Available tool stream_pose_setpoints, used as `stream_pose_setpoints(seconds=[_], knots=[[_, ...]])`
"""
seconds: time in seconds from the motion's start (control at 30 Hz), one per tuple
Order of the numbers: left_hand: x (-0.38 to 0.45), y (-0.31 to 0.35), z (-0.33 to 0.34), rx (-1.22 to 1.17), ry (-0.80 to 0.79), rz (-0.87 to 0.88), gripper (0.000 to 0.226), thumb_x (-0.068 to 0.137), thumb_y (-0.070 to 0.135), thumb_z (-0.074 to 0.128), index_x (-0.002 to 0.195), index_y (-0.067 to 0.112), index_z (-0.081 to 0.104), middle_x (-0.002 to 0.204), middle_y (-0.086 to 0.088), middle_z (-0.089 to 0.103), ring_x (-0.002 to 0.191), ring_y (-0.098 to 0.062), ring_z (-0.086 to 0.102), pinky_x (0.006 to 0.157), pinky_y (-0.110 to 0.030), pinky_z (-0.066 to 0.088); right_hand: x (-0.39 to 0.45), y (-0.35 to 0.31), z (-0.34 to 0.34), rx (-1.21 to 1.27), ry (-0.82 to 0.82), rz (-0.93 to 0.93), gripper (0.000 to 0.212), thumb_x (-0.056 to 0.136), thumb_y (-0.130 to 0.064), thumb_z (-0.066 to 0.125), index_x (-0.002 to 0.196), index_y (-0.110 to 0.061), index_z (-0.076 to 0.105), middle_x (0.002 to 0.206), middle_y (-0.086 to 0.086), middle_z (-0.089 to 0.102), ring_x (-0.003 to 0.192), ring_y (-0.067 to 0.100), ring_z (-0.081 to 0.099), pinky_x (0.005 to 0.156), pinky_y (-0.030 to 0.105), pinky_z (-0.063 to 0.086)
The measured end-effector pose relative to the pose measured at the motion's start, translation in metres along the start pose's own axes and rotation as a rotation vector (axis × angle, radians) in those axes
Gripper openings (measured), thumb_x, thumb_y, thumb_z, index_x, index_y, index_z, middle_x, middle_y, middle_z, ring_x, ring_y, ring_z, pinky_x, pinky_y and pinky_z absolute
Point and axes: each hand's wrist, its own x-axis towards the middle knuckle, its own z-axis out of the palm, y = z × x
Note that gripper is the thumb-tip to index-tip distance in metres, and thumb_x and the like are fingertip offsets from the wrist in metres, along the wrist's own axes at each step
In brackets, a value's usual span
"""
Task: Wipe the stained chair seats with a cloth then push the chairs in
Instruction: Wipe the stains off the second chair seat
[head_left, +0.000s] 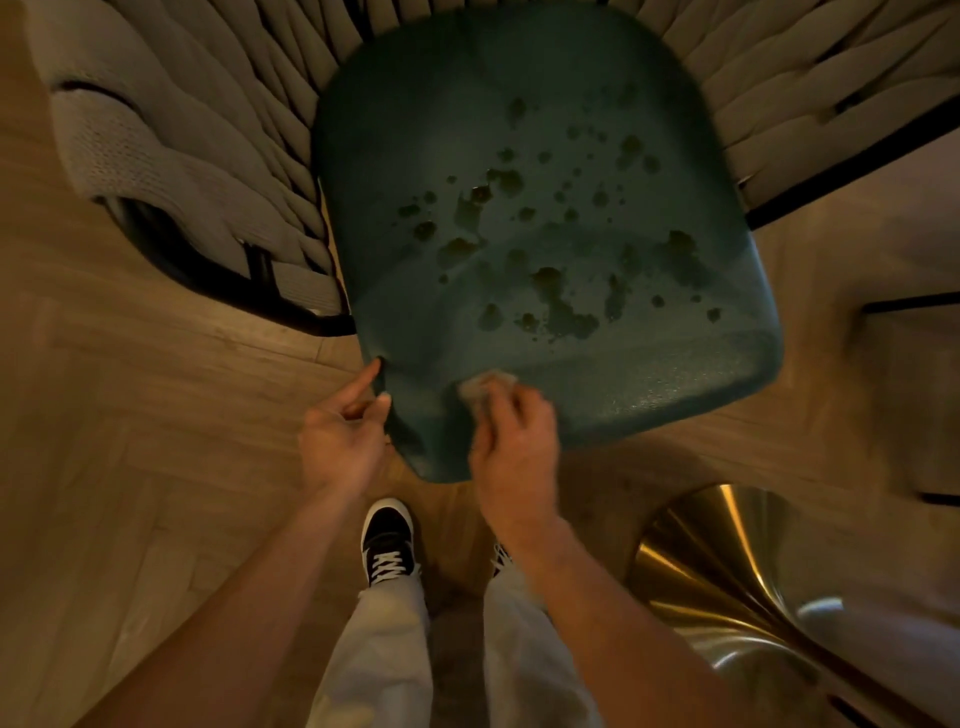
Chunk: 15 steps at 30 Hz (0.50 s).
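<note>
Seat (545, 234): teal, firm-padded, stains centre to 3 o'clock. Cloth (485, 387): small, limp, light; bunch it. Right hand (514, 452) pinches cloth at 6 o'clock edge. Left hand (343, 441) loosely spread, fingertip touching the seat's 7 o'clock corner.

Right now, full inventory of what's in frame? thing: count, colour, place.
seat: 1, teal, centre, front edge toward the person
stains: many, dark blotches, across the middle and right of the seat
chair back: 1, grey woven straps on a black frame, curving round the seat left and right
cloth: 1, pale, small, on the seat's front edge under the right hand
floor: wood planks, brown, all around
metal base: 1, shiny gold, lower right
shoes: 2, black with white laces, bottom centre; right one mostly hidden
trousers: light grey, bottom centre
left hand: fingers on the seat's front left corner
right hand: holds the cloth
</note>
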Motion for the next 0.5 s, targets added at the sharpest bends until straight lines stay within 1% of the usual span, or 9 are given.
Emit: stream_pose_setpoints(seconds=[0.03,0.1,0.17,0.23,0.33,0.37,0.43,0.47,0.5], knots=[[0.000,0.000,-0.001,-0.022,-0.007,-0.015,0.045,0.094,0.015,0.059,0.106,0.059,0.061,0.096,0.008,0.074,0.088,-0.015,0.072,0.080,-0.046,0.059,-0.004,-0.013,0.010,0.005,-0.037,-0.057,0.037,0.079,-0.010,0.069,0.115,-0.010,0.064,0.106,0.014,0.059,0.087,0.024,0.055,0.072,0.027,0.046],[-0.001,0.001,-0.001,-0.033,-0.022,-0.015,0.046,0.097,0.012,0.052,0.110,0.055,0.062,0.103,0.006,0.072,0.089,-0.020,0.072,0.077,-0.048,0.059,-0.006,-0.028,0.022,-0.013,-0.085,-0.111,0.040,0.076,-0.011,0.071,0.116,-0.010,0.064,0.106,0.013,0.060,0.088,0.026,0.055,0.074,0.031,0.048],[-0.002,-0.001,-0.002,0.008,-0.027,0.032,0.049,0.098,0.010,0.047,0.115,0.055,0.060,0.106,0.007,0.071,0.089,-0.022,0.071,0.077,-0.049,0.059,-0.003,-0.027,0.022,-0.045,-0.110,-0.160,0.044,0.072,-0.010,0.076,0.115,-0.009,0.065,0.107,0.014,0.060,0.089,0.028,0.057,0.075,0.034,0.052],[-0.003,-0.004,-0.002,0.066,-0.015,0.079,0.053,0.098,0.009,0.045,0.119,0.056,0.057,0.106,0.007,0.071,0.089,-0.021,0.071,0.077,-0.048,0.059,0.000,-0.019,0.018,-0.088,-0.159,-0.269,0.047,0.072,-0.010,0.077,0.117,-0.008,0.064,0.109,0.014,0.059,0.090,0.030,0.057,0.075,0.035,0.054],[-0.009,-0.003,0.001,0.149,0.041,0.181,0.050,0.097,0.011,0.048,0.125,0.052,0.055,0.097,0.003,0.071,0.084,-0.025,0.069,0.078,-0.050,0.057,0.004,-0.014,0.018,-0.113,-0.249,-0.425,0.054,0.071,-0.013,0.077,0.122,-0.010,0.060,0.115,0.012,0.056,0.095,0.030,0.054,0.072,0.038,0.057],[-0.012,-0.002,0.002,0.175,0.057,0.221,0.049,0.096,0.011,0.049,0.127,0.049,0.054,0.098,0.004,0.070,0.085,-0.024,0.068,0.080,-0.050,0.056,0.005,-0.015,0.020,-0.104,-0.263,-0.460,0.053,0.071,-0.014,0.077,0.121,-0.010,0.060,0.115,0.011,0.056,0.096,0.030,0.053,0.070,0.037,0.057],[-0.016,0.000,0.003,0.198,0.057,0.246,0.049,0.095,0.012,0.053,0.130,0.046,0.051,0.109,0.005,0.068,0.091,-0.020,0.068,0.083,-0.050,0.056,0.009,-0.017,0.020,-0.105,-0.256,-0.519,0.045,0.075,-0.015,0.074,0.119,-0.011,0.063,0.112,0.009,0.058,0.096,0.028,0.053,0.069,0.036,0.056],[-0.017,0.001,0.003,0.205,0.045,0.242,0.049,0.093,0.017,0.056,0.132,0.046,0.049,0.114,0.004,0.068,0.093,-0.018,0.068,0.085,-0.049,0.055,0.011,-0.017,0.018,-0.118,-0.249,-0.533,0.042,0.077,-0.015,0.070,0.118,-0.011,0.063,0.111,0.008,0.059,0.095,0.028,0.053,0.069,0.035,0.056],[-0.019,0.002,0.003,0.218,0.027,0.234,0.050,0.090,0.026,0.060,0.133,0.047,0.048,0.116,0.002,0.068,0.094,-0.016,0.068,0.085,-0.048,0.055,0.014,-0.014,0.013,-0.132,-0.238,-0.529,0.041,0.077,-0.015,0.065,0.118,-0.012,0.063,0.110,0.008,0.059,0.095,0.027,0.052,0.070,0.035,0.055]])
